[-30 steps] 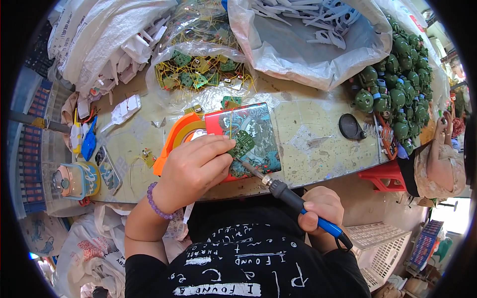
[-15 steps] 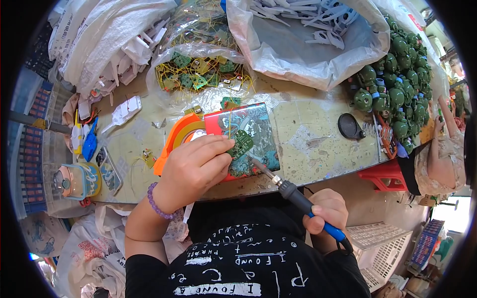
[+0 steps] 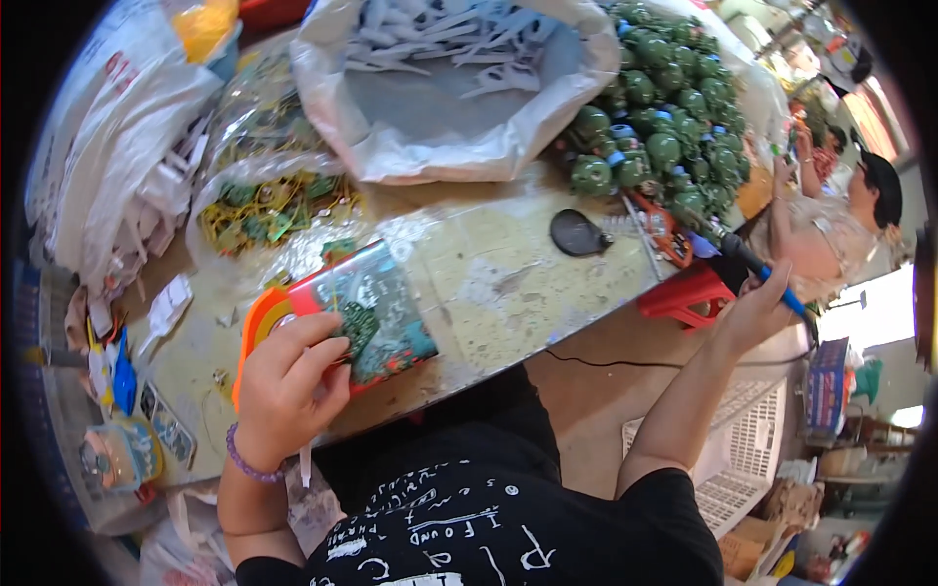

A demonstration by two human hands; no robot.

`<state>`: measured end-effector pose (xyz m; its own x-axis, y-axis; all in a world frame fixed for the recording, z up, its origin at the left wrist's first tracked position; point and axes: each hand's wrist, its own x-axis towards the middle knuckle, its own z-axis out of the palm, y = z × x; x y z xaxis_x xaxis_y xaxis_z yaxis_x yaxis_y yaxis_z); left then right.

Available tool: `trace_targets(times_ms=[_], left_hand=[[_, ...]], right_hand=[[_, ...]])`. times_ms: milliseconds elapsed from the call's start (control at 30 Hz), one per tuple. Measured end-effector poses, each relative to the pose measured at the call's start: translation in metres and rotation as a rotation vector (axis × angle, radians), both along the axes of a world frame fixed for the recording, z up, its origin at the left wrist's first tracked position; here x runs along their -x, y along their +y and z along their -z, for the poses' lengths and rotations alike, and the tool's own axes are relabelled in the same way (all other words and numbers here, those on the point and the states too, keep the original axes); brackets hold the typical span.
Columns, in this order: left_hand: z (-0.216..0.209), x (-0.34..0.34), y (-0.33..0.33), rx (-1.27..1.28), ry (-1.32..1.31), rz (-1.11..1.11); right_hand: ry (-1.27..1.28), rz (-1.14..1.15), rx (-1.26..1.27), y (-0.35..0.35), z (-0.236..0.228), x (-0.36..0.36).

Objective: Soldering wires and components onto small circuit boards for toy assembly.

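My left hand point(image 3: 293, 376) pinches a small green circuit board point(image 3: 361, 327) between thumb and fingers. The board rests over a red-edged box with a dark patterned top point(image 3: 396, 322). An orange ring-shaped thing point(image 3: 256, 327) lies beside that hand, partly covered by it. My right hand point(image 3: 754, 314) is stretched far out to the right, wrapped round the blue handle of a soldering iron point(image 3: 750, 258). The iron's front end points at the table's right edge, by a red-orange tool point(image 3: 662, 234); its tip cannot be made out. A black round lid-like dish point(image 3: 578, 233) lies nearby.
Clear bags of wired circuit boards point(image 3: 269, 210) and an open white sack of white plastic parts point(image 3: 459, 146) stand at the back. Green round parts point(image 3: 674, 117) are heaped at right. A phone point(image 3: 168, 422) lies at left. Below right are a red stool point(image 3: 684, 296), a white crate point(image 3: 752, 449) and another person point(image 3: 816, 230).
My right hand has carried the soldering iron away from the board, far to the right. The view has swung right. My left hand still holds the board over the box.
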<state>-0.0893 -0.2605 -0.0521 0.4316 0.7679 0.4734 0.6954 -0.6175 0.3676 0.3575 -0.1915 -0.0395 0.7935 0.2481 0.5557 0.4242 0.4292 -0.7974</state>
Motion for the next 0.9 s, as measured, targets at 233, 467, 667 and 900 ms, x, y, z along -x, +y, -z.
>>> trace_targets(times_ms=[233, 467, 667, 900], left_hand=[[-0.007, -0.019, 0.006, 0.013, 0.054, -0.186], [-0.007, -0.026, 0.010, 0.100, 0.092, -0.241], [-0.005, -0.025, 0.010, 0.005, 0.075, -0.245], [-0.011, -0.003, 0.003, 0.079, -0.302, -0.307]], right_hand=[[0.033, -0.238, 0.374, 0.036, 0.008, -0.077], [-0.089, -0.408, 0.560, 0.062, 0.061, 0.003], [0.227, -0.333, 0.237, 0.044, 0.102, 0.043], [-0.831, -0.707, 0.552, 0.104, 0.042, 0.183]])
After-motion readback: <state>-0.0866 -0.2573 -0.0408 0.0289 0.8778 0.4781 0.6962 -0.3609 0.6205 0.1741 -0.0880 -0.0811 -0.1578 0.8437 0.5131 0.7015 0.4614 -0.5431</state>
